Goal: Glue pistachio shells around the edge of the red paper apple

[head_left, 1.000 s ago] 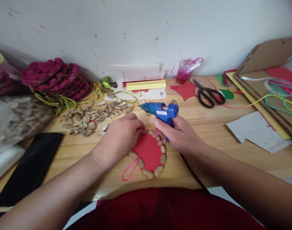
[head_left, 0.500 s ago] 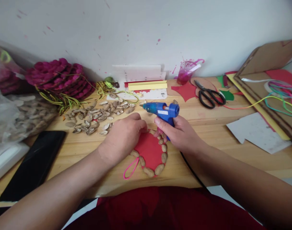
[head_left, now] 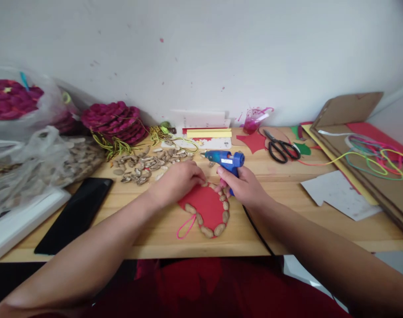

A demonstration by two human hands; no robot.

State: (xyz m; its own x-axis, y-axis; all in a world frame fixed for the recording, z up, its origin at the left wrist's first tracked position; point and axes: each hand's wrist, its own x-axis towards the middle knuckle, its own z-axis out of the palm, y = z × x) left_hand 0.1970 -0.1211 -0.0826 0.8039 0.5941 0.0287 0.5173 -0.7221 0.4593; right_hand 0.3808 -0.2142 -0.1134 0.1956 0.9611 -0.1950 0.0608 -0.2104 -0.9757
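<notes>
A red cutout (head_left: 210, 205) lies on the wooden table, with whole peanuts (head_left: 225, 216) along its right and lower edges and a pink loop (head_left: 186, 227) at its lower left. My left hand (head_left: 181, 179) rests at the cutout's upper left edge, its fingers bent together by a peanut; what they pinch is hidden. My right hand (head_left: 246, 183) is wrapped round a blue glue gun (head_left: 226, 162), whose nozzle points left above the cutout. A black cord runs down from the gun. Loose peanut shells (head_left: 145, 165) are spread behind my left hand.
A black phone (head_left: 74, 216) and a plastic bag of peanuts (head_left: 72, 159) are at the left. Magenta stacked pieces (head_left: 113, 121) stand behind. Black-handled scissors (head_left: 280, 148), a pink-stained cup (head_left: 252, 120), a white paper piece (head_left: 342, 194), cardboard (head_left: 350, 108) and coloured cords (head_left: 380, 157) are on the right.
The camera view has shifted, showing more of the table's front edge and of the bags at left. My left hand has moved slightly off the cutout, uncovering more of its left part.
</notes>
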